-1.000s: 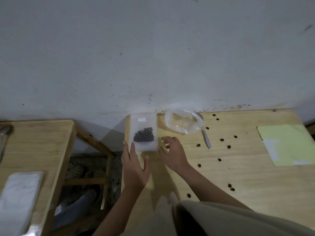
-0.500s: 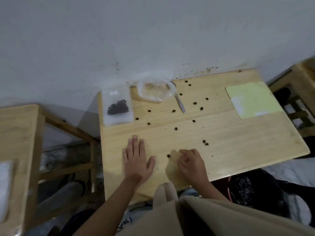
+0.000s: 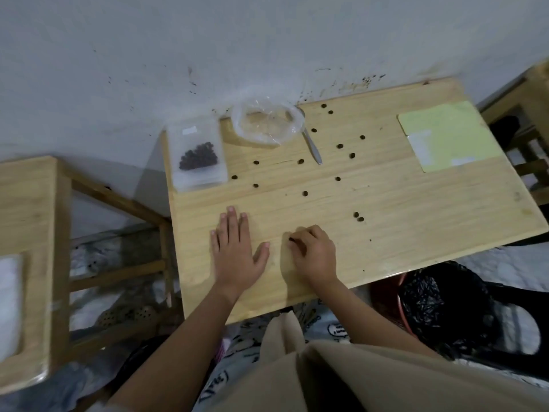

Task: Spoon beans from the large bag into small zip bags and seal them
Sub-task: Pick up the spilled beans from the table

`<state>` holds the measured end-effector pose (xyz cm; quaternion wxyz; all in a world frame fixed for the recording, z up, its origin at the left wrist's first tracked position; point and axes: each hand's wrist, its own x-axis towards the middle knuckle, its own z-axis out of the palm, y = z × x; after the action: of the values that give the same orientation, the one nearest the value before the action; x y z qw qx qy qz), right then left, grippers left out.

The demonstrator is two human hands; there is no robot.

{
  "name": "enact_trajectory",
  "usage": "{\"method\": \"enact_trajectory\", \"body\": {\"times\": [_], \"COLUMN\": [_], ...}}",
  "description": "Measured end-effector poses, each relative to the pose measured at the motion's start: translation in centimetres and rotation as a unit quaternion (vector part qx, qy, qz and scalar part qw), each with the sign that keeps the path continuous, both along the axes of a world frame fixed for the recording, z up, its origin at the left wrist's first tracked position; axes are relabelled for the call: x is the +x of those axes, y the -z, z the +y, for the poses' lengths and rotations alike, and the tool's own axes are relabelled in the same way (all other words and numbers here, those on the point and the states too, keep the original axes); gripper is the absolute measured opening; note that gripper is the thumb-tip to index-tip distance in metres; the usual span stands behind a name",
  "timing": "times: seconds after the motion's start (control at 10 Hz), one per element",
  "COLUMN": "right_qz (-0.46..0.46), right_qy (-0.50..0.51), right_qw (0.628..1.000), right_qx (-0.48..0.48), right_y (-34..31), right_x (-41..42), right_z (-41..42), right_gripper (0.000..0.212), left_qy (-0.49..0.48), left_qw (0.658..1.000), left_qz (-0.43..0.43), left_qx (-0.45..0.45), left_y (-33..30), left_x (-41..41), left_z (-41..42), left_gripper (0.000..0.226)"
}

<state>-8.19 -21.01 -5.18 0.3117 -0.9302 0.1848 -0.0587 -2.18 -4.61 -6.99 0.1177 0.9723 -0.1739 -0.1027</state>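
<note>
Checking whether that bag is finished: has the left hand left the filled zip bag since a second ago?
Yes. The left hand pulled back from the filled zip bag toward the table's near edge.

The head view looks steeply down and forward from above the table (image 3: 386, 233); the wall (image 3: 208, 40) fills its top.

**Item counts, tabletop**

Loose beans (image 3: 305, 193): 14 on the wood, plus 1 bean (image 3: 292, 239) pinched at the fingertips of the right hand (image 3: 315, 257).
Filled small zip bag (image 3: 197, 156): 1 (it lies on a stack, layers too blurred to count).
Large bag (image 3: 267, 123): 1.
Spoon (image 3: 313, 147): 1.
Yellow-green sheet (image 3: 448, 135): 1.
Hands: 2, counting the left hand (image 3: 237, 248).
Wooden tables: main table (image 3: 416, 209), side table (image 3: 26, 203).
</note>
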Motion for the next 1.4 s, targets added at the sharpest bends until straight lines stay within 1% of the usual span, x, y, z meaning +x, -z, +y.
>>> {"method": "enact_trajectory", "body": {"times": [0.1, 0.2, 0.3, 0.4, 0.5, 0.6, 0.8, 1.1, 1.2, 1.3, 1.4], "right_qz": [-0.021, -0.023, -0.01, -0.014, 0.015, 0.063, 0.089, 0.029, 0.009, -0.02, -0.023], "right_qy": [0.017, 0.088, 0.182, 0.213, 0.228, 0.221, 0.21, 0.236, 0.251, 0.256, 0.241], "right_qw": [0.998, 0.987, 0.956, 0.957, 0.969, 0.971, 0.973, 0.966, 0.956, 0.943, 0.943], "right_qx": [0.05, 0.129, 0.229, 0.194, 0.094, 0.057, 0.043, 0.101, 0.152, 0.211, 0.23], "right_y": [-0.3, -1.2, -2.2, -2.6, -2.5, -1.9, -1.2, -2.4, -2.4, -2.3, -2.3], "right_x": [-0.3, -0.5, -0.7, -1.5, -2.0, -2.1, -1.7, -2.6, -2.6, -2.5, -2.6], "right_z": [-0.2, -1.1, -3.2, -5.8, -8.4, -10.0, -10.6, -10.6, -10.3, -10.2, -10.7], "right_gripper": [0.008, 0.01, 0.02, 0.015, 0.017, 0.028, 0.021, 0.005, 0.011, 0.026, 0.028], "left_qy": [-0.001, -0.003, -0.004, -0.003, -0.006, -0.007, -0.005, -0.004, -0.004, -0.004, -0.004], "left_qw": [1.0, 1.0, 1.0, 1.0, 1.0, 1.0, 1.0, 1.0, 1.0, 1.0, 1.0], "left_qz": [0.002, 0.001, 0.003, 0.002, 0.002, 0.003, 0.008, 0.01, 0.011, 0.012, 0.009], "left_qx": [-0.009, -0.008, -0.012, -0.011, -0.011, -0.01, -0.007, -0.012, -0.009, -0.009, -0.012], "left_y": [0.0, 0.0, 0.1, 0.1, 0.1, 0.0, -0.1, -0.2, -0.3, -0.2, -0.3], "left_x": [0.0, 0.0, 0.0, 0.0, 0.0, 0.1, 0.2, 0.1, 0.2, 0.2, 0.2], "left_z": [0.1, 0.1, 0.1, 0.1, 0.1, 0.1, 0.1, 0.1, 0.1, 0.0, 0.1], "left_gripper": [0.077, 0.078, 0.078, 0.078, 0.079, 0.08, 0.08, 0.081, 0.081, 0.081, 0.081]}}
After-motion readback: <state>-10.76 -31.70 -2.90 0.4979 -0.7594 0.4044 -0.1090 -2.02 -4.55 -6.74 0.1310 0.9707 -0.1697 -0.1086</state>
